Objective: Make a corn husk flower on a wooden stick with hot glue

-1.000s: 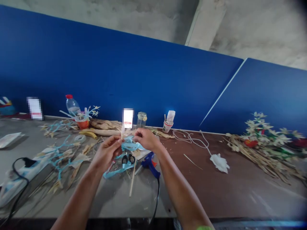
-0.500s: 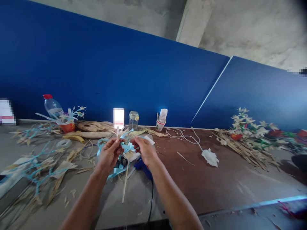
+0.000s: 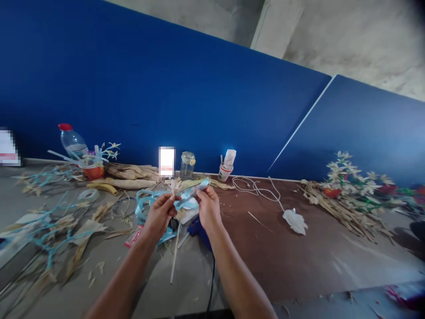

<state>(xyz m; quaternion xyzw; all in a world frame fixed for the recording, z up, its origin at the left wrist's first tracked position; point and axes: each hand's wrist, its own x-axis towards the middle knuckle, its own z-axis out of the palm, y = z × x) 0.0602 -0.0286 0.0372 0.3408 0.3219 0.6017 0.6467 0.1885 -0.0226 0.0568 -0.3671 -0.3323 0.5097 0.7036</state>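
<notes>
My left hand (image 3: 161, 215) is closed, thumb against fingers, on a small pale husk flower (image 3: 173, 188) whose petals stick up above the fingertips. A strip of light blue ribbon (image 3: 191, 192) runs slantwise between the hands; my right hand (image 3: 209, 207) pinches it near its upper end. The ribbon's lower end comes close to the flower, and whether they touch I cannot tell. Beneath the hands lie more loops of blue ribbon (image 3: 141, 208) and a dark round object, partly hidden. A blue glue gun (image 3: 198, 230) with a black cord rests below my right wrist.
Blue-stemmed husk flowers (image 3: 49, 243) spread over the left of the table. Along the partition stand a bottle (image 3: 73, 141), a red bowl (image 3: 93, 173), a glass jar (image 3: 187, 166) and a paper cup (image 3: 226, 172). White cable (image 3: 259, 190) and finished flowers (image 3: 348, 175) are rightward.
My right hand has taken hold of the blue ribbon and raised it beside the flower. The left hand keeps its pinch. A red-and-white packet now shows by the left forearm; the view has shifted slightly.
</notes>
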